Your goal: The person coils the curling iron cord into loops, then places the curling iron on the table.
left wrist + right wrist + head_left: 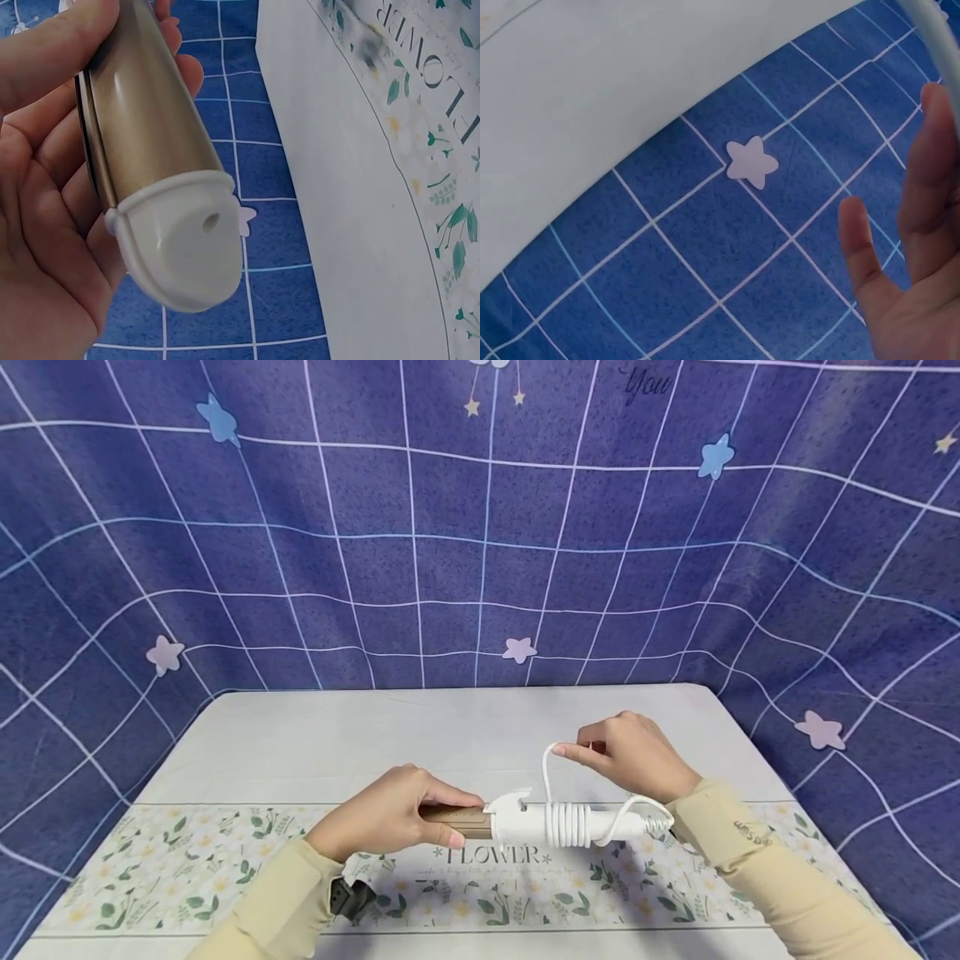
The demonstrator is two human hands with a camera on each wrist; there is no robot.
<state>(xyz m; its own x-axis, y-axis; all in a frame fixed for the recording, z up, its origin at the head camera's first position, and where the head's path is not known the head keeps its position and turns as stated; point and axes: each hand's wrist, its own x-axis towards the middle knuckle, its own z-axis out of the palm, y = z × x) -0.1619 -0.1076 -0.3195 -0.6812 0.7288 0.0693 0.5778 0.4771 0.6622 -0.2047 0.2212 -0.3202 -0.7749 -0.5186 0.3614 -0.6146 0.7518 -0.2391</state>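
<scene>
My left hand (pixel 393 814) grips the gold-brown barrel of a curling iron (pixel 468 822), held level above the table with its white handle to the right. In the left wrist view, the barrel ends in a white rounded cap (pixel 187 251) with a small hole. Several turns of white cord (pixel 567 824) are wound round the handle, and a loop hangs near the cord's springy sleeve. Up and to the right of the coils, my right hand (pixel 636 753) pinches the cord between thumb and fingers. The right wrist view catches part of that cord (pixel 934 34) at its upper right edge.
Below lies a table with a white cloth (pixel 360 735), crossed by a band of printed flowers and lettering. A blue gridded curtain with stars (pixel 450 568) rises behind it and along both sides. A dark strapped device (pixel 352 897) sits on my left wrist.
</scene>
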